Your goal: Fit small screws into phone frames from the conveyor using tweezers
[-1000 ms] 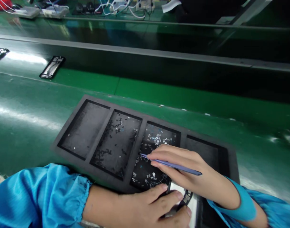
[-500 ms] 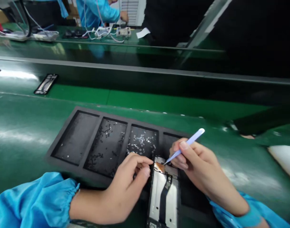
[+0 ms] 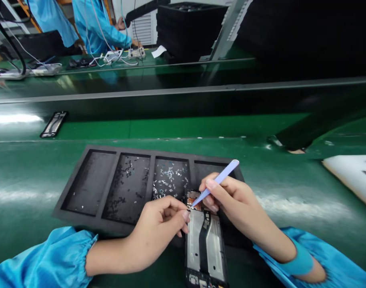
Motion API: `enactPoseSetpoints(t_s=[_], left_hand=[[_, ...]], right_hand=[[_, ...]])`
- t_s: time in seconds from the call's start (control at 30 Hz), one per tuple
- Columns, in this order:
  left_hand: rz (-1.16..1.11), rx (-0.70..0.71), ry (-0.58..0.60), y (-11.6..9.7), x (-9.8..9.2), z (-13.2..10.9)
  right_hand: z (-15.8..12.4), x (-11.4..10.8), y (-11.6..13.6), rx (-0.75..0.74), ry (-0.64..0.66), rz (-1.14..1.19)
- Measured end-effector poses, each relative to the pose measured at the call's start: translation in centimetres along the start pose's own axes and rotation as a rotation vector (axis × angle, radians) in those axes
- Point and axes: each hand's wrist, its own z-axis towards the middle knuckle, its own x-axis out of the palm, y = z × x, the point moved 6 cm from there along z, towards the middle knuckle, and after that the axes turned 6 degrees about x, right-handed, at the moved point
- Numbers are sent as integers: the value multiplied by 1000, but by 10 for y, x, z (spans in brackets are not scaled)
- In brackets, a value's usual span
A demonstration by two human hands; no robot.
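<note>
At lower centre, a phone (image 3: 195, 242) lies between two hands. The right hand (image 3: 232, 196) grips tweezers (image 3: 216, 180), their tip now shifted leftward over the phone, beside the left hand (image 3: 157, 234), whose grasp is unclear.

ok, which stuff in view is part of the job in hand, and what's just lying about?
Likely in use:
lavender tweezers, in the right hand
opened phone-like device, left hand at its upper left edge
black tray
small loose parts in the tray

Seemingly just lying about:
second device, farther off at left
white paper slip
white object at the right edge
</note>
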Motion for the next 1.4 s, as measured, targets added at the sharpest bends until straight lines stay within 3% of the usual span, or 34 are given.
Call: enactPoseSetpoints(t_s=[0.37, 1.1, 1.23, 1.33, 1.4], left_hand=[[21, -65, -49, -3, 0, 0], [18, -90, -38, -1, -1, 2], [-28, -106, -32, 3, 1, 3], [97, 20, -54, 1, 1, -1], [332, 301, -26, -10, 4, -8]], right_hand=[[-3, 0, 7, -39, -14, -79], [-8, -2, 13, -97, 15, -113], [-8, -14, 18, -172, -76, -167], [-4, -28, 19, -252, -199, -276], [1, -32, 17, -274, -219, -353]])
